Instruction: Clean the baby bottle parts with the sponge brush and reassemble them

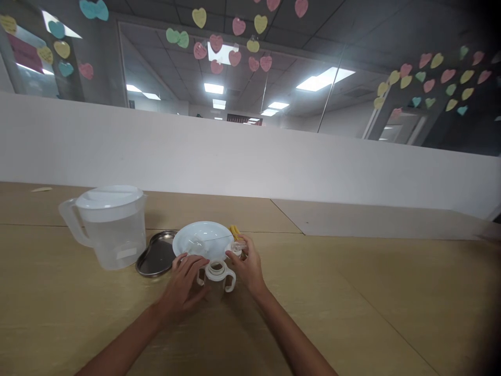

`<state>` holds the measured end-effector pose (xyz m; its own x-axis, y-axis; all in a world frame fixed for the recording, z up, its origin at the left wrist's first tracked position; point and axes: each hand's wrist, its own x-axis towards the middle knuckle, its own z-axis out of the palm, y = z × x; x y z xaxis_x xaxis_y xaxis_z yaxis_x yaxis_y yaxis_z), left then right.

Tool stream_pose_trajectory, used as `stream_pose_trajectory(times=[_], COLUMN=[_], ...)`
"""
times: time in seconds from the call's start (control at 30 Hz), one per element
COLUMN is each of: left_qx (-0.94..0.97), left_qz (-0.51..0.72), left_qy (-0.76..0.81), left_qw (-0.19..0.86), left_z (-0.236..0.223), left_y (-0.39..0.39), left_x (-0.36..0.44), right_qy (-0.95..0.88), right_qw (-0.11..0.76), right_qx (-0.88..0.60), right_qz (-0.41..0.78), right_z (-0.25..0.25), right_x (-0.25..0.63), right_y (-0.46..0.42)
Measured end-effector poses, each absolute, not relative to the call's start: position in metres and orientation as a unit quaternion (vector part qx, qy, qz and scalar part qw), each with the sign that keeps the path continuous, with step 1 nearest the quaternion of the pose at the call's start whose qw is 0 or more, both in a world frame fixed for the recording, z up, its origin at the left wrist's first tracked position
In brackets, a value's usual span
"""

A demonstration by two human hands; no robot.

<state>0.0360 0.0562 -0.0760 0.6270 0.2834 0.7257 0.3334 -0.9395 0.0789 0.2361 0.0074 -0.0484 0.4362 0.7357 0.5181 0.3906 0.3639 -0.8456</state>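
Two-handled bottle [215, 274] uncovered at the mouth; cap piece [237, 247] in the right hand [249, 266]

The bottle stands upright on the wood-toned table [332, 303], between the two hands and just on the near side of a white bowl [205, 228]. Its mouth faces up, ringed by a white collar from which a curved handle descends on each side; the body below is clear.

The right hand is closed on the cap piece, which is white with a transparent upper part, pinched between thumb and fingers above and to the right of the bottle. The left hand [183, 284] is half curled along the bottle's left side, index finger near the collar and thumb lower down by the body; from this angle it cannot be told whether it grips firmly or only rests there.

A clear item [196, 244] lies in the bowl, towards its left side. A yellow object [234, 231], partly hidden, sits by the bowl's right rim, just beyond the right hand. Left of the bowl is a dark metal kidney-shaped tray [155, 257], and next to that a translucent lidded pitcher [115, 237], its handle pointing left. Behind the table runs a white low wall [250, 162], with heart-shaped notes [216, 43] on the glass above
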Motion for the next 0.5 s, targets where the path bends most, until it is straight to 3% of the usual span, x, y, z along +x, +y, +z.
stream_pose_trajectory(times=[0.5], left_qx=[-0.907], left_qz=[-0.381], left_qy=[-0.177], left_qw=[0.014], left_z=[-0.0789], left_y=[0.0572], left_x=[0.0357], right_qy=[-0.527], right_qw=[0.587], right_qx=[-0.604], right_qz=[0.113], right_z=[-0.0479], right_x=[0.2352], right_y=[0.0046])
